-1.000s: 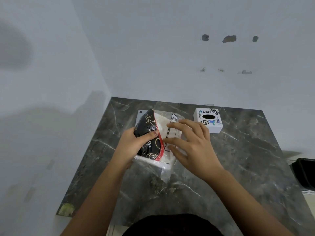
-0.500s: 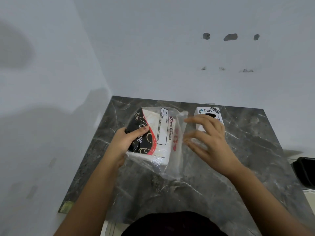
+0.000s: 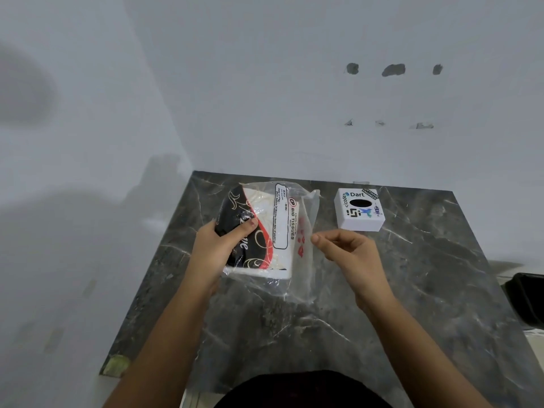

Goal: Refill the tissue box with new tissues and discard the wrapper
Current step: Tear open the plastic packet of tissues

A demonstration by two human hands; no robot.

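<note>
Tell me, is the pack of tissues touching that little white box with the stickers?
Apart. The head view shows bare dark marble table between the tissue pack, held in the left hand, and the tissue box.

Single view only, taken from head height, facing forward and steeply down. Wide-angle, with straight edges bowing toward the borders. Close over a dark marble tabletop (image 3: 368, 304), whose near edge is cut off by the bottom border and a dark garment. Reaching in from the bottom corners, both forearms, with the left hand (image 3: 217, 248) and right hand (image 3: 350, 254) near mid-frame. Far across the top, a white tissue box (image 3: 359, 209) to the right of centre. Beyond that, a white wall filling the upper half, meeting a second wall down the left. No other view to compare against.
</note>
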